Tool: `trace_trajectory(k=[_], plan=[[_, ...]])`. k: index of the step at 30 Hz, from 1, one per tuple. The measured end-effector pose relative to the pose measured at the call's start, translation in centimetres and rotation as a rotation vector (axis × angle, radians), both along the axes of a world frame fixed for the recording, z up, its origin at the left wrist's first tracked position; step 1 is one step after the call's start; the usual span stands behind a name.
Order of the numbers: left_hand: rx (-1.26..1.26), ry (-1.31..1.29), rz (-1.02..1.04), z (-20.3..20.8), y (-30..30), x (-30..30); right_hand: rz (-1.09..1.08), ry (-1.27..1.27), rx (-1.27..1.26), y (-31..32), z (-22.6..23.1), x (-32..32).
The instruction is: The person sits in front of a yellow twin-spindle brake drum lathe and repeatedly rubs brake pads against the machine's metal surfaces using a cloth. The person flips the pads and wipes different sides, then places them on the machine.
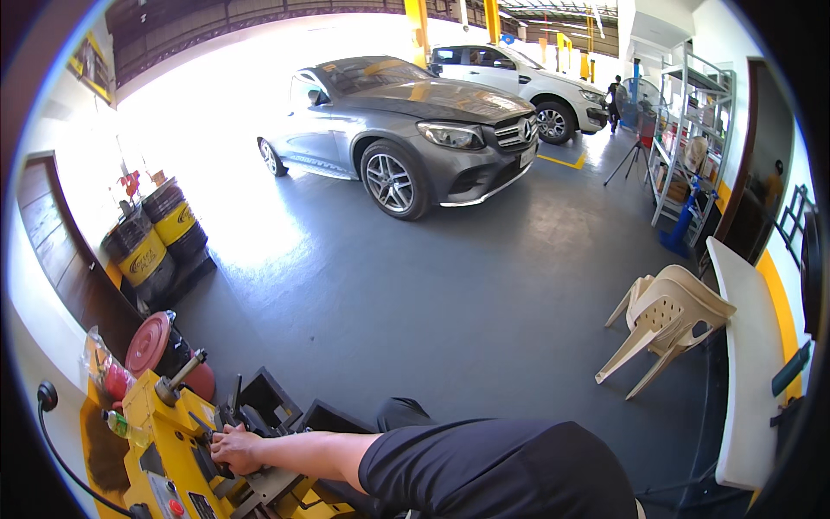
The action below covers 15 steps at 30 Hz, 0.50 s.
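My right arm, in a dark short sleeve, stretches left across the lower part of the view to a yellow machine [177, 432] that looks like a brake lathe. My right hand [237, 450] is closed around a dark handle on its top, whose shape is mostly covered by the fingers. A steel shaft [186, 369] sticks up at the machine's far end, and black levers stand just beyond the hand. On its near face is a red push button [175, 508]. My left hand does not show.
Beyond the machine stand a lidded reddish bin [151, 343] and black-and-yellow drums [143, 255]. A grey car [406, 130] and a white pickup [519, 73] are parked ahead. At the right are a beige plastic chair [670, 311], a white table [743, 381] and a metal shelf rack [692, 147].
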<state>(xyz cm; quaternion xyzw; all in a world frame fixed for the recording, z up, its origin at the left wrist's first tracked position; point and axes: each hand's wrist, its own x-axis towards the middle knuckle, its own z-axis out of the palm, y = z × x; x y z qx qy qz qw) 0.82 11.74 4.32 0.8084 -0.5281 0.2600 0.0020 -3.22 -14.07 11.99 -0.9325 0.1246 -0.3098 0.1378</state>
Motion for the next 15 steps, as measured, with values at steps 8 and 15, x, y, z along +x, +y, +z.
trace_trajectory(k=[8,15], plan=[[0.323,0.093,0.131,-1.7,0.8,7.0,-0.018,-0.021,-0.076,-0.6,-1.1,0.5],[0.060,0.362,0.112,-1.8,-0.5,2.1,-0.064,0.027,-0.037,-1.5,-2.2,-2.9]])
